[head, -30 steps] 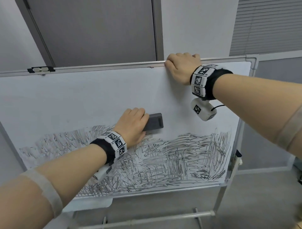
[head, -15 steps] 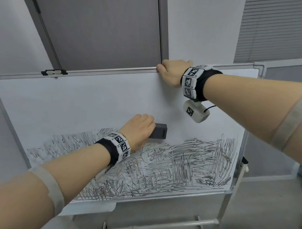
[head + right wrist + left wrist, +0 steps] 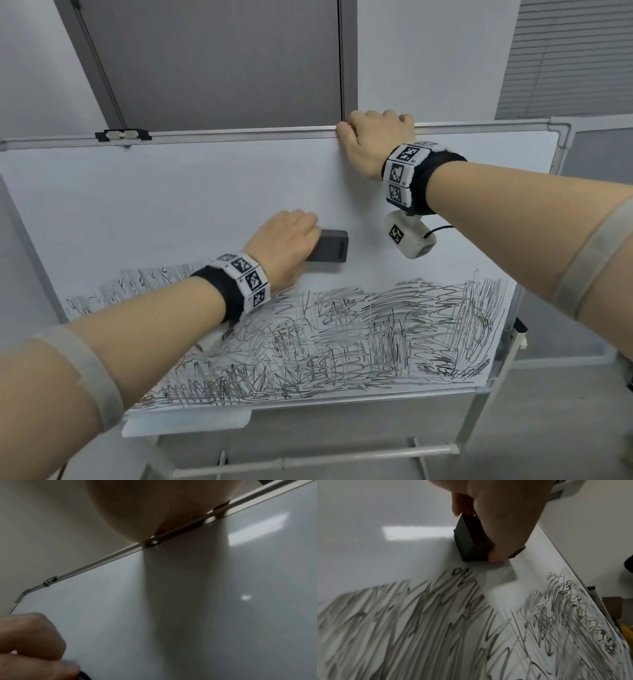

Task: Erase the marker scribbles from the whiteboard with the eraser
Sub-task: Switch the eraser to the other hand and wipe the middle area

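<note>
Barely shifted, eraser stays gripped in left hand above scribbles.

Eraser on board, just above scribbles. Tray under board's bottom edge.

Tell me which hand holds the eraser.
The left hand: its grip is around the dark eraser, pressed on the whiteboard above the scribbles. The right hand only grips the board's top edge.
</note>
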`<state>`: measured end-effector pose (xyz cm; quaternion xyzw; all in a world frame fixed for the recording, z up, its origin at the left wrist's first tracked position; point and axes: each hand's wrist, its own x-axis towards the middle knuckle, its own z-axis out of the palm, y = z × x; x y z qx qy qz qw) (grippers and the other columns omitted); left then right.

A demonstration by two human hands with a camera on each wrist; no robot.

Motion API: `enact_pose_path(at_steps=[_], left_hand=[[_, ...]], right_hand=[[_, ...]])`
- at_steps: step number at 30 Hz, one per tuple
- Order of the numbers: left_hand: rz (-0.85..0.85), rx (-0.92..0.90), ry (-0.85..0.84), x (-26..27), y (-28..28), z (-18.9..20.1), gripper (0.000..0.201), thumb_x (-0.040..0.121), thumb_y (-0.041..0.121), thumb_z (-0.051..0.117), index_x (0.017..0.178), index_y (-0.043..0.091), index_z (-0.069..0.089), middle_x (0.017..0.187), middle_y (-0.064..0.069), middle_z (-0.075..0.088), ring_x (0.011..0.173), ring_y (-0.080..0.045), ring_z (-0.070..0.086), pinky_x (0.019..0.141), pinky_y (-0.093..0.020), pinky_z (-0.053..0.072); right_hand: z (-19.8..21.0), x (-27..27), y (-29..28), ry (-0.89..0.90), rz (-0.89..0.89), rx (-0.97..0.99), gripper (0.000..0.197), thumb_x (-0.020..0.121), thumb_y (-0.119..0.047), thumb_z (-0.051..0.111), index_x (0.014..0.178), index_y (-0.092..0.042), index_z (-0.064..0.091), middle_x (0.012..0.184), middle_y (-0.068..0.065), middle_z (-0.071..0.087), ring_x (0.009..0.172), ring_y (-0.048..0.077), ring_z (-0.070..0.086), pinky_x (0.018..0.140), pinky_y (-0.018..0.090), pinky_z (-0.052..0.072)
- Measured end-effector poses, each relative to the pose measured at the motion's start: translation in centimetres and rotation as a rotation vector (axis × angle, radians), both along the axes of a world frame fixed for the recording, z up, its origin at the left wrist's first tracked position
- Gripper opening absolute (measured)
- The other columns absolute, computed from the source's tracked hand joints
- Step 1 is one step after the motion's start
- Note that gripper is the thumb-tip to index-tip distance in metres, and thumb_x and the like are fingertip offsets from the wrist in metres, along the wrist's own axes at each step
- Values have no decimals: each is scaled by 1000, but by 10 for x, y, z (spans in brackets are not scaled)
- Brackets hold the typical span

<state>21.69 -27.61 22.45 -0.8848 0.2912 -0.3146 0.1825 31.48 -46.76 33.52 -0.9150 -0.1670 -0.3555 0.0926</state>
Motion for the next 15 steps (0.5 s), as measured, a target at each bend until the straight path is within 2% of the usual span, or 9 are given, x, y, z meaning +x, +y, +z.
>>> enact_pose_path(at_steps=[2,5,8,10,15], left_hand=[[2,30,-1,0,0,-4,27,68,6,71,93,6,61,91,-8,55,77,-27,49,65,-39,39],[31,71,92,-12,2,-40,32,65,6,77,92,9,61,91,-6,56,79,-23,50,68,-36,41],[108,71,159,-25,11,-67,37,61,13,82,93,11,63,91,-4,58,81,-22,53,73,-35,45],[130,59,151,-25,16,-63,36,64,14,81,95,12,62,93,-3,57,82,-21,52,74,-34,44],[118,-24,-2,-15,36,-11,30,62,10,76,89,8,61,88,-7,56,74,-24,50,64,-36,41]], right_hand=[[-1,1,0,-9,0,11,38,98,-45,21,95,-20,50,100,6,59,94,31,46,92,44,29],[2,1,0,20,-5,13,41,97,-45,21,95,-19,51,93,3,52,88,28,39,92,44,29],[7,1,6,35,-26,11,44,95,-49,20,90,-18,51,88,4,54,86,29,42,90,45,30],[11,-2,14,46,-26,4,47,94,-50,20,89,-16,52,82,5,56,82,31,48,87,45,31],[22,-10,50,99,64,-49,47,94,-52,21,90,-17,52,78,4,55,79,32,53,80,42,33]])
